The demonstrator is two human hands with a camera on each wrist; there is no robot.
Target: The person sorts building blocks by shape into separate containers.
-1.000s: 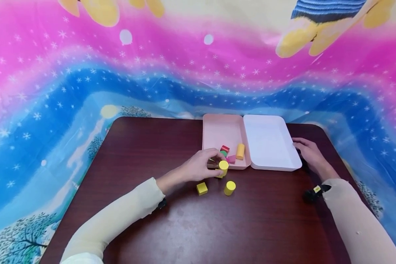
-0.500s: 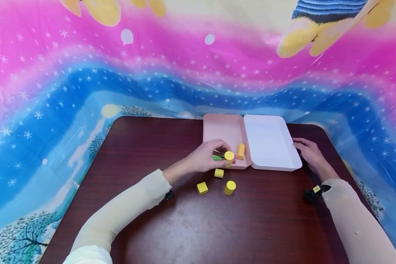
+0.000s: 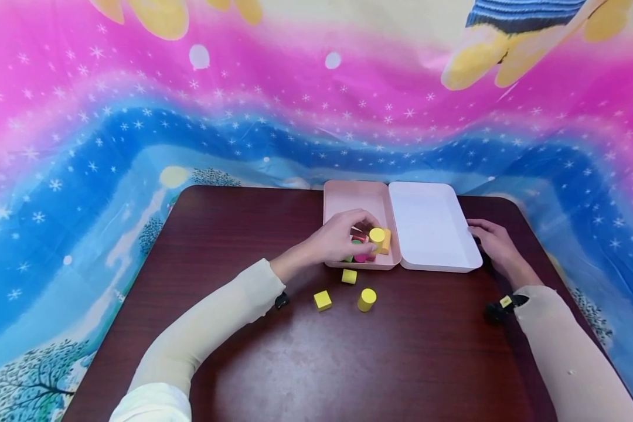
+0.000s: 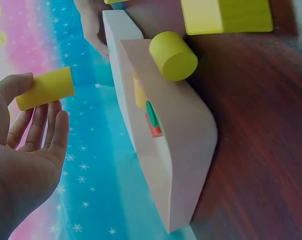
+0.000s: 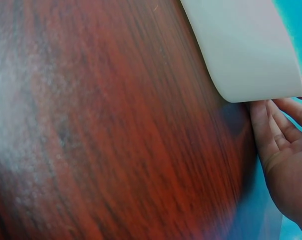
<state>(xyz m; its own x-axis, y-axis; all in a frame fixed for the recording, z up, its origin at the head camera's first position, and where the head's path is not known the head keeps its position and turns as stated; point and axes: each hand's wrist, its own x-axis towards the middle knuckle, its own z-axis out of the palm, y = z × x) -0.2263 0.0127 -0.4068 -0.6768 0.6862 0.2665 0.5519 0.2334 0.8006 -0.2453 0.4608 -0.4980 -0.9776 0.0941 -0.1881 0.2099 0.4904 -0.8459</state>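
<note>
My left hand (image 3: 343, 237) is over the pink tray (image 3: 356, 202), pinching a yellow cylinder block (image 4: 48, 89) between thumb and fingers. Below it in the tray lie a red block (image 4: 154, 129), a green block (image 4: 151, 114), a pink block (image 3: 360, 253) and an orange-yellow cylinder (image 3: 387, 241), partly covered by the hand and the held cylinder in the head view. My right hand (image 3: 498, 249) rests its fairly straight fingers against the outer right side of the white tray (image 3: 429, 223); some fingertips are hidden behind its wall in the right wrist view.
In front of the pink tray, a small yellow cylinder (image 3: 349, 276), a yellow cube (image 3: 322, 300) and an upright yellow cylinder (image 3: 367, 299) stand or lie on the dark wooden table (image 3: 295, 363). A patterned cloth (image 3: 274, 117) hangs behind the far edge.
My left hand has carried the yellow cylinder away from me and rightward, from the front rim to over the pink tray's inside. The right hand stays at the white tray.
</note>
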